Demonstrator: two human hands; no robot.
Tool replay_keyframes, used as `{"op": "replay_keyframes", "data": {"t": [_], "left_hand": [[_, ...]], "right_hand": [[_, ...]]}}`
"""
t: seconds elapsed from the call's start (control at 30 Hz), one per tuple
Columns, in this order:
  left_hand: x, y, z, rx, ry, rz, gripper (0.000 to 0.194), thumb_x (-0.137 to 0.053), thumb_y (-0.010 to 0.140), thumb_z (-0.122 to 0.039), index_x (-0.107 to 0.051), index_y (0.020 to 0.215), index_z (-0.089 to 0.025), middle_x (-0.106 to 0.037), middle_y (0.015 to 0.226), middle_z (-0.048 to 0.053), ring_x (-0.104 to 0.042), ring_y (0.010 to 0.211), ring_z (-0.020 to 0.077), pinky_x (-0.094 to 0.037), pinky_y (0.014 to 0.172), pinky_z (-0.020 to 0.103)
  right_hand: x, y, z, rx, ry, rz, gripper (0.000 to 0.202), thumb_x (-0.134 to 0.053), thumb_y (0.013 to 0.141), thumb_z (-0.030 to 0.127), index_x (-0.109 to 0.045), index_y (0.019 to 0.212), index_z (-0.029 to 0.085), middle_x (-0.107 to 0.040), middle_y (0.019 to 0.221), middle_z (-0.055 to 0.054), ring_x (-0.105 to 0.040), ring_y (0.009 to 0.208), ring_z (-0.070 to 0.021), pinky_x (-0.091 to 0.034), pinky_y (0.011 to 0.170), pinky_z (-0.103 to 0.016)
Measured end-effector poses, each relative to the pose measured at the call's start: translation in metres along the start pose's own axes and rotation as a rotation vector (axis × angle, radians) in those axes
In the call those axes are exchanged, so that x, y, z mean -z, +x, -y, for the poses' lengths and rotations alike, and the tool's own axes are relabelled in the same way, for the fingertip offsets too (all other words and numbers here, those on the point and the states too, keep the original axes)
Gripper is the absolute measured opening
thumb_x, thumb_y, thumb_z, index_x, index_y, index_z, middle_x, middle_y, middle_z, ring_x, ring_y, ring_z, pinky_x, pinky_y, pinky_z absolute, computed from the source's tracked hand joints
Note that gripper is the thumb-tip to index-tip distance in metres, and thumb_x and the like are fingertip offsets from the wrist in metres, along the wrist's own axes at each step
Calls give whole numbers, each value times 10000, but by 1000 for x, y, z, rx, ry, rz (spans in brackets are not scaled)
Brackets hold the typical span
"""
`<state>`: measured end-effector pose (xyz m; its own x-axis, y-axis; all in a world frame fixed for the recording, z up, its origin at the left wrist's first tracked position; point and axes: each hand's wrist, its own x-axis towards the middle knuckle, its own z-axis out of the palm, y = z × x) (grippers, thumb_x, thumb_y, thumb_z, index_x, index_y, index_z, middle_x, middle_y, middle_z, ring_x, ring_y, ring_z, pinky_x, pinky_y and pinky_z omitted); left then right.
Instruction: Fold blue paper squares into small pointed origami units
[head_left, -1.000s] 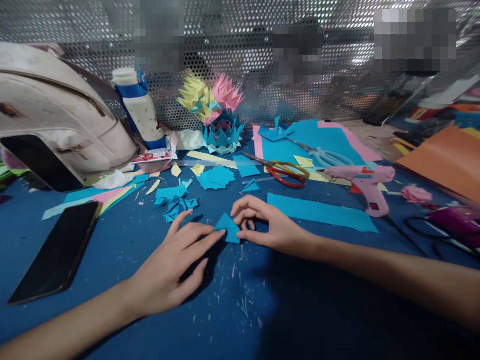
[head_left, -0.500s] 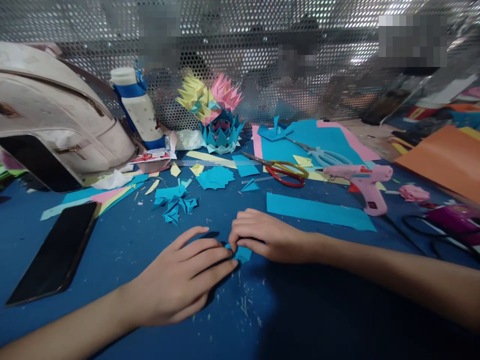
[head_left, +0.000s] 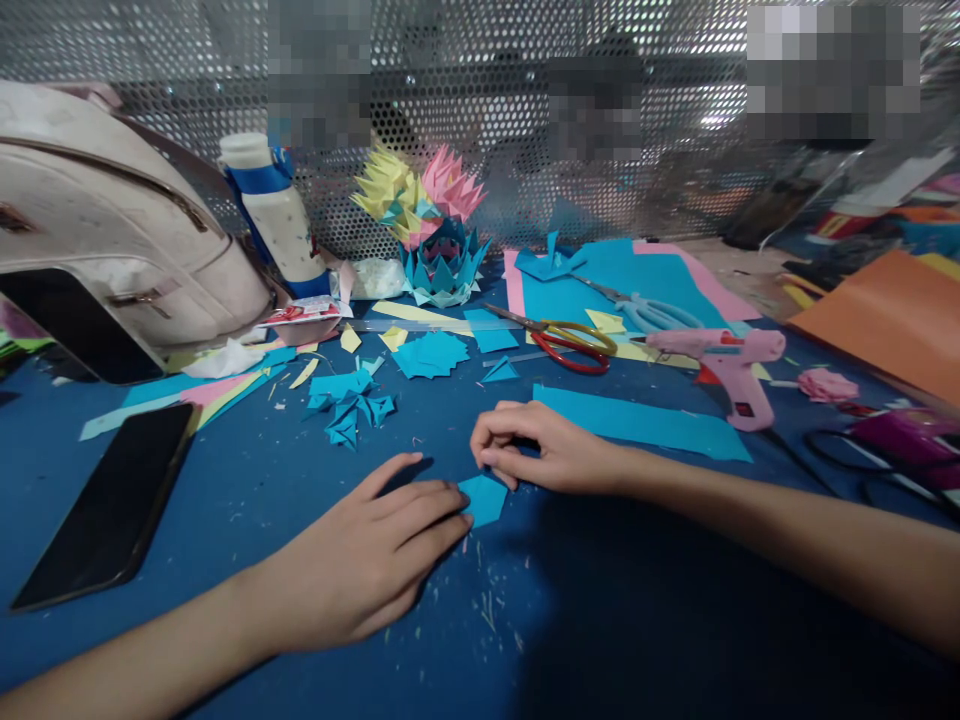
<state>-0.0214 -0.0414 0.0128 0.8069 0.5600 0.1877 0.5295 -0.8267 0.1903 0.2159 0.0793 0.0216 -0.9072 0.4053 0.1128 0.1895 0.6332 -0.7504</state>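
Observation:
A small folded piece of blue paper (head_left: 484,500) lies on the blue tabletop between my hands. My left hand (head_left: 375,560) is palm down with fingers stretched out, and its fingertips press on the paper's left edge. Just above the paper's upper right corner is my right hand (head_left: 547,447), its fingers curled in towards the thumb. One of its fingertips is at or very near that corner, and I see nothing held in it. Several folded blue paper pieces (head_left: 349,405) sit in a cluster beyond my left hand.
Behind are red-and-yellow scissors (head_left: 577,345), a pink glue gun (head_left: 720,360) with its cord, and a blue paper strip (head_left: 637,425). A phone (head_left: 112,510) lies at left. Paper flowers (head_left: 420,220), a bottle (head_left: 274,215) and a backpack (head_left: 112,210) stand before a perforated metal panel.
My right hand has moved up and slightly right, away from the paper's middle, so more of the blue paper shows. My left hand stays nearly where it was.

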Motion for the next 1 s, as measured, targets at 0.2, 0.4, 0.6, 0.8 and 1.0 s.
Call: {"op": "replay_keyframes", "data": {"t": [0.2,0.4,0.6,0.8,1.0], "left_hand": [[0,-1,1,-6,-1,20,478,-421,973,-116,-422,1451,-127,-565,1410,104,-476,1351,236,-150,1242,530],[2,-1,1,-2,-3,35,474,-410,978,-117,-422,1451,-132,-552,1428,95,-460,1363,234,-112,1245,524],[2,0,1,-2,4,38,466,-394,978,-105,-430,1442,-130,-558,1424,90,-465,1353,232,-100,1243,519],[3,0,1,-7,-8,35,457,-398,970,-99,-449,1423,-128,-563,1412,94,-466,1351,226,-81,1247,508],[1,0,2,-2,-22,35,492,-413,965,-94,-418,1455,-135,-556,1417,93,-459,1358,222,-68,1250,501]], "right_hand": [[6,1,-8,30,38,28,314,-475,1002,327,-613,770,167,-685,673,9,-616,692,-123,-385,859,-320],[5,2,-10,41,-9,5,340,-470,1006,319,-618,740,167,-693,708,0,-617,707,-122,-388,846,-307],[5,1,-7,85,68,24,321,-485,1007,318,-653,789,153,-685,712,-12,-612,719,-117,-423,800,-272],[4,1,-7,109,63,48,257,-508,974,243,-692,820,151,-676,725,-24,-592,736,-123,-447,790,-270],[7,2,-7,156,25,121,211,-503,931,136,-703,869,167,-688,834,-39,-577,805,-142,-450,853,-313]]}}
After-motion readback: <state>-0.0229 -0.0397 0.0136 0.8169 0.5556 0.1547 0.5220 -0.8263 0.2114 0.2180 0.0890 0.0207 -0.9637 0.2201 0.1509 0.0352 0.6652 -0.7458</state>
